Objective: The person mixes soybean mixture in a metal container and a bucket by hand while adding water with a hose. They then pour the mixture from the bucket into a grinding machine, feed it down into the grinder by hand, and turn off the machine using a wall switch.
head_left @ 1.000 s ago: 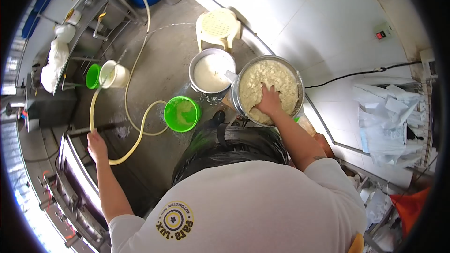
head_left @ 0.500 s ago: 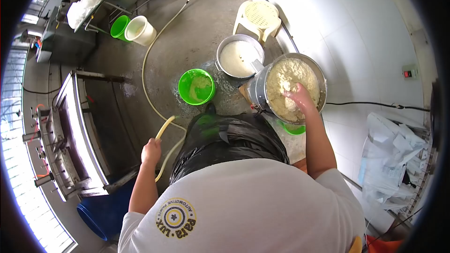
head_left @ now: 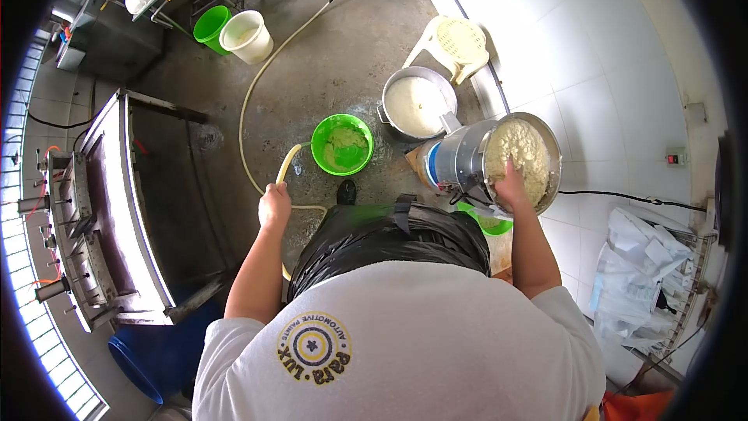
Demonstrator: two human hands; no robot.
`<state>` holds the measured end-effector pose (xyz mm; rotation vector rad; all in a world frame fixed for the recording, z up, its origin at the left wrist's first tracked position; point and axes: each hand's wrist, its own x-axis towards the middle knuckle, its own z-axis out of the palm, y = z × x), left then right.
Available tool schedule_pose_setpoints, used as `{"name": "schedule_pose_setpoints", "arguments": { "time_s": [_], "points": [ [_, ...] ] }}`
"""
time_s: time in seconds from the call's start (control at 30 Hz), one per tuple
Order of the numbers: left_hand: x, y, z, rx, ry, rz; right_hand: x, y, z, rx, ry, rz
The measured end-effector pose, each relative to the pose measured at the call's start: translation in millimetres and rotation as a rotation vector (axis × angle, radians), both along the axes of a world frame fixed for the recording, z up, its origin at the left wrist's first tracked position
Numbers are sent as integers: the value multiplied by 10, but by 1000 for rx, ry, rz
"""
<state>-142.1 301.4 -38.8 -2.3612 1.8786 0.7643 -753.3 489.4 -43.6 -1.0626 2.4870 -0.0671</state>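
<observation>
A pale yellow hose [head_left: 288, 164] is gripped in my left hand [head_left: 274, 204]; its free end points at the green bucket [head_left: 369, 157], which holds some pale, wet residue. My right hand [head_left: 511, 187] reaches into the metal hopper [head_left: 550, 187] of a machine, touching the pale, wet mash [head_left: 517, 144] that fills much of it. A finger of that hand is stretched out against the mash; the other fingers are partly hidden. Behind the machine's spout [head_left: 450, 123] stands a metal pot [head_left: 383, 113] of whitish liquid.
A cream plastic stool [head_left: 461, 39] stands by the white wall. Another green container [head_left: 495, 226] sits partly hidden beneath the hopper. At the back left are a white bucket [head_left: 248, 39] and a green one [head_left: 210, 27]. A metal-framed table [head_left: 148, 210] is on the left.
My left hand has moved up and right with the hose, bringing its end close to the green bucket. My right hand has moved to the mash's near side. The view has shifted somewhat.
</observation>
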Motion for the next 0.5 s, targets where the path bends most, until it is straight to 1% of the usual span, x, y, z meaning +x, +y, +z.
{"name": "schedule_pose_setpoints", "arguments": {
  "time_s": [0.1,0.17,0.27,0.3,0.37,0.5],
  "points": [
    [73,-229,-100,0,37,-4,-69,39,86,-6,-18,8],
    [102,-374,-173,-3,62,-11,-19,49,265,-64,-147,-3],
    [106,-607,-255,12,95,-3,246,63,514,-106,-58,-41],
    [104,-679,-272,19,93,-16,311,76,539,-102,-50,-47],
    [105,-814,-316,29,101,-38,383,134,541,-182,-73,-133],
    [88,-1060,-382,51,144,-86,564,203,639,-187,16,-130]
  ]
}}
